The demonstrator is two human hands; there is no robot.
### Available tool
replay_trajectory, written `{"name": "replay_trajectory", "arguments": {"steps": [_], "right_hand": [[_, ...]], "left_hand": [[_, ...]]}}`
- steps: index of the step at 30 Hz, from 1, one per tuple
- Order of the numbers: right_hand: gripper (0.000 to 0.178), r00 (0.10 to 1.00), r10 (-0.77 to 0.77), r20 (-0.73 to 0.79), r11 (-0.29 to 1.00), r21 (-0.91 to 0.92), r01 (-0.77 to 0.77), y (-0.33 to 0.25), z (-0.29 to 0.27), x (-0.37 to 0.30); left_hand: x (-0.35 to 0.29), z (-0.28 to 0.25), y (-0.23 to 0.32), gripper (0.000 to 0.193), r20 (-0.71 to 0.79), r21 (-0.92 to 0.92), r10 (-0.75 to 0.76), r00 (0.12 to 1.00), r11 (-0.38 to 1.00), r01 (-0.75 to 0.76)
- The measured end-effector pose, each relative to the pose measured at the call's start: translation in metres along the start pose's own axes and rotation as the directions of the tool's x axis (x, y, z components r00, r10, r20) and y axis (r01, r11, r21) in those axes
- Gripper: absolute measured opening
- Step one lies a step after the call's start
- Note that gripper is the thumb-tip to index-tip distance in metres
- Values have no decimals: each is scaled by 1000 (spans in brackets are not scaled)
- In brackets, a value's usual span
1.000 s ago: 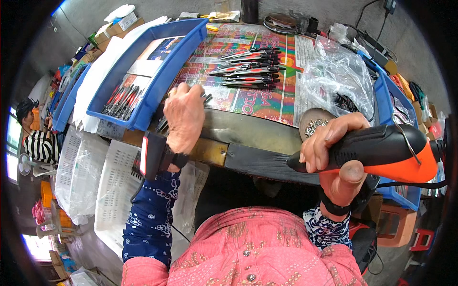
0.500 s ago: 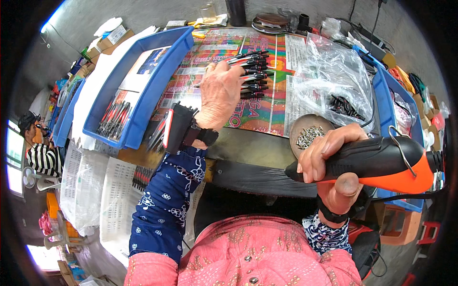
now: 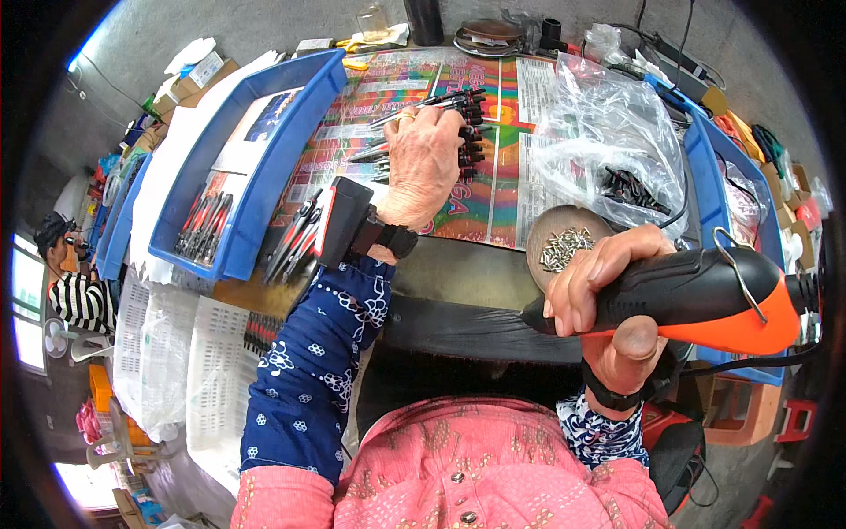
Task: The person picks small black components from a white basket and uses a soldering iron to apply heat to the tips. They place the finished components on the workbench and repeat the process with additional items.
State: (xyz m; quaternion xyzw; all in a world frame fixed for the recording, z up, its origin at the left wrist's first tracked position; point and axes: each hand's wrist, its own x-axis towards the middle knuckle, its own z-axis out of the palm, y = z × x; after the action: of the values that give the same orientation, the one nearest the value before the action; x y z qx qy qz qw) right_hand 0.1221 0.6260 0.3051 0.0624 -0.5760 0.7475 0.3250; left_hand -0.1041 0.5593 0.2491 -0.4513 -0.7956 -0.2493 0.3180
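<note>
My left hand [image 3: 421, 163] lies over a row of slim black pens [image 3: 471, 110] on the table, its fingers bent down and closed around some of them. The fingertips are hidden among the pens. In my right hand [image 3: 608, 286] is a black and orange electric screwdriver [image 3: 687, 286], its tapered nose pointing left and a wire hook on its rear end. Just beyond the nose stands a round bowl [image 3: 539, 225] of small silver metal pieces [image 3: 567, 249]. More red and black pens [image 3: 295, 242] lie by my left wrist, partly hidden behind a black wrist-worn device.
A long blue tray [image 3: 247, 238] with red and black pens stands on the left. A clear plastic bag [image 3: 608, 123] with black parts lies on the right, beside another blue bin [image 3: 709, 167]. White crates [image 3: 216, 379] stand below left. A person in stripes [image 3: 84, 300] sits far left.
My left hand has moved a little to the right, farther over the row of pens. My right hand holds the screwdriver in much the same place. The whole view has shifted slightly.
</note>
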Motion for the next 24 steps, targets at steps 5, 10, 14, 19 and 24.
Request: {"name": "replay_trajectory", "arguments": {"steps": [5,10,14,19,24], "right_hand": [[58,999,1,43,1000,-16,0,-5,3,-3],[58,998,-24,63,998,-53,27,-9,11,-6],[58,996,-46,80,997,-63,51,-12,17,-9],[58,993,-52,102,994,-87,61,-13,27,-12],[60,990,-12,144,994,-105,27,-15,37,-14]], "left_hand": [[0,-25,4,16,-78,-136,7,997,991,-18],[-20,-73,20,19,-87,-356,-106,991,932,68],[-62,-118,45,16,352,-589,-366,862,629,508],[-108,-147,63,26,688,-559,-417,595,219,800],[-140,-160,78,23,798,-557,-382,466,-171,813]]}}
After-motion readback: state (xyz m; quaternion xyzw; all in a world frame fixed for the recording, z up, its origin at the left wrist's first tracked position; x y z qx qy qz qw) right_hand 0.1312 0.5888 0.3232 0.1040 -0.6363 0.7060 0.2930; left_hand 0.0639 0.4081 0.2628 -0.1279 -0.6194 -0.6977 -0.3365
